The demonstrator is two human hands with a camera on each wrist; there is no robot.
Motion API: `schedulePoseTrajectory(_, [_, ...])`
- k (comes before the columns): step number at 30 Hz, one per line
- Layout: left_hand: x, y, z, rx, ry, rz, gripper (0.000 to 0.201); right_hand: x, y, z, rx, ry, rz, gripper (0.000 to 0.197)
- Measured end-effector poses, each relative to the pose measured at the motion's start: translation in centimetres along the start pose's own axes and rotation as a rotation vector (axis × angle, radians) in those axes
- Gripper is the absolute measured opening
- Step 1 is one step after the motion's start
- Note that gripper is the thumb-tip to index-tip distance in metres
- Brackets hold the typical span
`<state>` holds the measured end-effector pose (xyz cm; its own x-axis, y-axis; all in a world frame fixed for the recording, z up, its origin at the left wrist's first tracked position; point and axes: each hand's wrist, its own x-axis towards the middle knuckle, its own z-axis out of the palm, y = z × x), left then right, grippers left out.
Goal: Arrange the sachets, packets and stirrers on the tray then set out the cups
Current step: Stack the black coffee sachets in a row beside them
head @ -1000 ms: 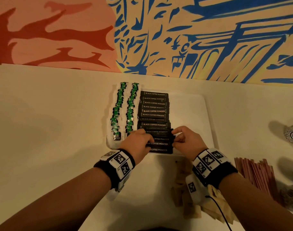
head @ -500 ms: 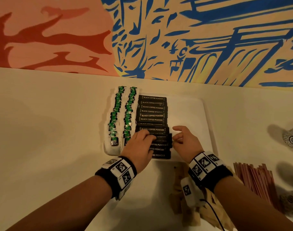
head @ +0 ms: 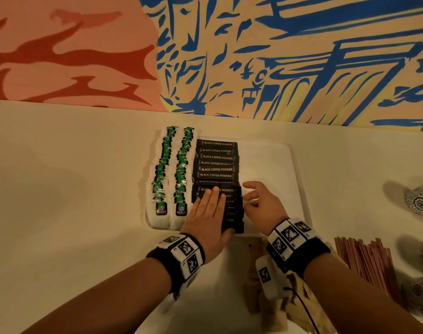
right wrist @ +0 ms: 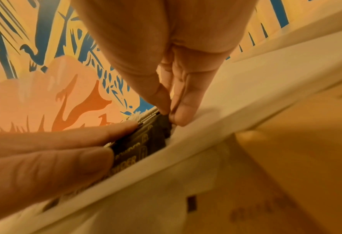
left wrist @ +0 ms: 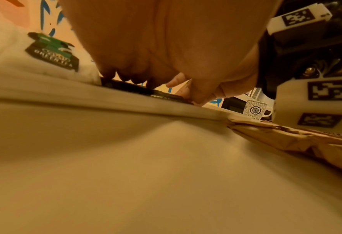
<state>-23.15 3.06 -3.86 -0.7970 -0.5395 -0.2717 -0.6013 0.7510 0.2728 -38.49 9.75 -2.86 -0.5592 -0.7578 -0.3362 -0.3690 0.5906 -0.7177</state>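
A white tray (head: pixel 277 165) holds two rows of green tea bags (head: pixel 172 169) on its left and a column of black coffee sachets (head: pixel 216 162) beside them. My left hand (head: pixel 209 210) lies flat on the nearest sachets with straight fingers. My right hand (head: pixel 261 203) is just right of the column, fingers relaxed. In the right wrist view its fingertips (right wrist: pixel 182 114) touch the right ends of the black sachets (right wrist: pixel 146 142). The left wrist view shows my left hand (left wrist: pixel 156 47) over the dark sachets (left wrist: pixel 136 90), with a tea bag (left wrist: pixel 53 53) to its left.
Brown paper packets (head: pixel 256 292) lie on the table under my right wrist. A bundle of reddish stirrers (head: pixel 367 261) lies to their right. Patterned cups (head: pixel 420 201) stand at the right edge, one seen as a cup (left wrist: pixel 254 110). A painted wall runs behind the table.
Both hands pinched a black sachet over the near end of the column. Now it lies there; the left hand has flattened on top and the right hand has opened at its end.
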Motion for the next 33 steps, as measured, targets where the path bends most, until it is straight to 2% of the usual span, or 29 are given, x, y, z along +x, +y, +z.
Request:
schedulePoseTrajectory(5, [0.5, 0.0, -0.3, -0.034, -0.014, 0.009, 0.078, 0.8, -0.2, -0.2, 0.007, 0.052, -0.016, 0.050])
schedulePoseTrajectory(23, [3.5, 0.1, -1.4, -0.022, -0.054, -0.050, 0.079, 3.5, -0.7, 0.1, 0.038, 0.000, -0.019, 0.050])
schedulePoseTrajectory(33, [5.2, -0.6, -2.7, -0.043, -0.030, -0.074, 0.083, 6.0, -1.7, -0.3, 0.126, 0.087, -0.003, 0.053])
